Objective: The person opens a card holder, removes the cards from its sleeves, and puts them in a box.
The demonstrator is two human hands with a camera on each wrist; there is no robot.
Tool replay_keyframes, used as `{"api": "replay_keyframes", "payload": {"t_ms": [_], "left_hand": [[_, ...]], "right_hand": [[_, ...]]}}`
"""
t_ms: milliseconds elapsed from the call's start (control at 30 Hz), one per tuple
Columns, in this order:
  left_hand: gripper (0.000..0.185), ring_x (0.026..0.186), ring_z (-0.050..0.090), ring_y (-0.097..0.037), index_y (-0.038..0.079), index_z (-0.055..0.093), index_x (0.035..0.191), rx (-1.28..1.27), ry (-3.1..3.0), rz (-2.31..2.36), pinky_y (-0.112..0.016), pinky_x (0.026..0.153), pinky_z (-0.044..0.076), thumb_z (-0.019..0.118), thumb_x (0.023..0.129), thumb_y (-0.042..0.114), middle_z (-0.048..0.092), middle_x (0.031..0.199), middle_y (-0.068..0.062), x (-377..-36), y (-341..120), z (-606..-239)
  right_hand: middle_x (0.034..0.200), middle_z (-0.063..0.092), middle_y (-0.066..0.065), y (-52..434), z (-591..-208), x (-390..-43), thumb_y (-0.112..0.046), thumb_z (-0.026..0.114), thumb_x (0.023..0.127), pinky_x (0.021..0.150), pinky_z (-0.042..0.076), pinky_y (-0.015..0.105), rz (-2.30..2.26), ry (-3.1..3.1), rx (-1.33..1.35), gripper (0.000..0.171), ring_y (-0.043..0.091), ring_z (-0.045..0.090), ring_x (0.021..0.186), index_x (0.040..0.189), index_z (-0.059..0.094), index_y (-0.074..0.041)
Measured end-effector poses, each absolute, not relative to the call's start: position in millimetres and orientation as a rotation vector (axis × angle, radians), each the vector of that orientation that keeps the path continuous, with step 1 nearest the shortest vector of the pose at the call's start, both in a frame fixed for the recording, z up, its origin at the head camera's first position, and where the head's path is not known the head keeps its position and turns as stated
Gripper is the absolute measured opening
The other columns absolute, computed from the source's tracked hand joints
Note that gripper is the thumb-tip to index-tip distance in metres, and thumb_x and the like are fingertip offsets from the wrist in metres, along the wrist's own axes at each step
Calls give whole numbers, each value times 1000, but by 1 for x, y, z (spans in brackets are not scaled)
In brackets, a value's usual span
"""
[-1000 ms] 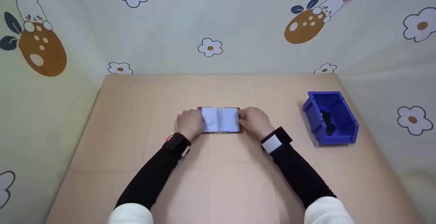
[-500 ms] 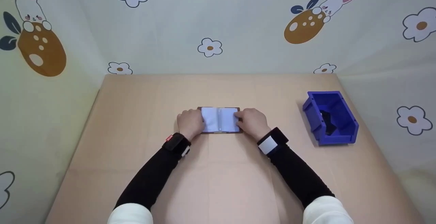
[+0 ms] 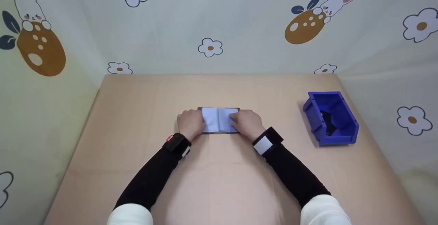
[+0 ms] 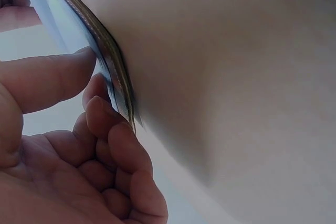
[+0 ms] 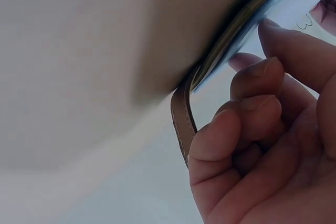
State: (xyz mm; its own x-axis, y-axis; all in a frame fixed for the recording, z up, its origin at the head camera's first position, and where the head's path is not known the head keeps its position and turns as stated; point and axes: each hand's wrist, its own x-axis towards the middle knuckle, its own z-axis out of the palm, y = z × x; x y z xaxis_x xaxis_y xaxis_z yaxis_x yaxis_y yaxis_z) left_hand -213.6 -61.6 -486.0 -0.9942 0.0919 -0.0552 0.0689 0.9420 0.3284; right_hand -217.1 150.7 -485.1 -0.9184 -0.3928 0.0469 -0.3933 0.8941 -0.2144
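Observation:
A small brown card holder (image 3: pixel 219 133) lies spread open near the middle of the table, its pale, translucent sleeves (image 3: pixel 211 120) facing up. My left hand (image 3: pixel 191 125) grips its left side; in the left wrist view, the thumb (image 4: pixel 63 77) is on the sleeves and curled fingers are at the edge and underside. At the right half is my right hand (image 3: pixel 249 124), pinching the sleeves between thumb and fingers. A brown stitched strap (image 5: pixel 182 119) juts from the holder beside its curled fingers. How many sleeves the right hand holds is hidden.
A blue-purple plastic bin (image 3: pixel 337 119) stands at the right of the table, with a dark object (image 3: pixel 328 123) inside. The beige table (image 3: pixel 143 95) meets a patterned curtain (image 3: pixel 164 23) at the back and sides.
My right hand has moved left along the card holder, from its right edge further over the right sleeve. The left hand stays in place on the left side.

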Motion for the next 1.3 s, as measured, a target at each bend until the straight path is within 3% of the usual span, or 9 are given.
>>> {"api": "replay_keyframes", "payload": {"t_ms": [300,467,533,867,1133,1300], "left_hand": [[13,87,61,-38,4,66,76,128,3017,517,-49,77,45,64,85,14,68,90,-18,-213,-58,-486],[13,87,61,-37,3,66,78,120,3012,511,-49,78,44,64,85,14,68,91,-18,-212,-58,-485],[13,87,61,-37,3,67,78,121,3015,511,-49,78,44,63,85,13,68,91,-18,-212,-58,-485],[14,86,60,-38,3,65,77,153,3038,505,-50,76,44,65,83,16,67,90,-18,-209,-58,-483],[30,87,59,-36,1,69,89,148,3112,498,-49,75,44,69,86,31,64,87,-16,-206,-58,-472],[44,98,54,-36,1,68,107,155,3168,529,-48,80,42,72,87,40,61,102,-17,-202,-56,-471]], "right_hand": [[77,67,10,149,-486,-215,-17,70,87,59,50,50,379,-3057,646,15,31,63,72,101,76,-19],[69,59,7,151,-486,-214,-17,70,88,57,48,47,401,-3053,664,2,30,60,69,87,71,-15],[66,54,4,151,-486,-214,-16,70,87,56,46,45,408,-3058,660,7,27,57,67,82,67,-14],[71,59,4,158,-477,-214,-14,72,85,58,46,38,408,-3103,561,4,21,53,66,82,70,-12],[101,72,7,170,-464,-214,-20,72,90,73,52,42,509,-3071,420,24,24,65,88,112,76,-12],[105,68,12,177,-461,-213,-28,73,89,75,51,45,450,-2980,392,39,32,63,95,123,69,-8]]}}
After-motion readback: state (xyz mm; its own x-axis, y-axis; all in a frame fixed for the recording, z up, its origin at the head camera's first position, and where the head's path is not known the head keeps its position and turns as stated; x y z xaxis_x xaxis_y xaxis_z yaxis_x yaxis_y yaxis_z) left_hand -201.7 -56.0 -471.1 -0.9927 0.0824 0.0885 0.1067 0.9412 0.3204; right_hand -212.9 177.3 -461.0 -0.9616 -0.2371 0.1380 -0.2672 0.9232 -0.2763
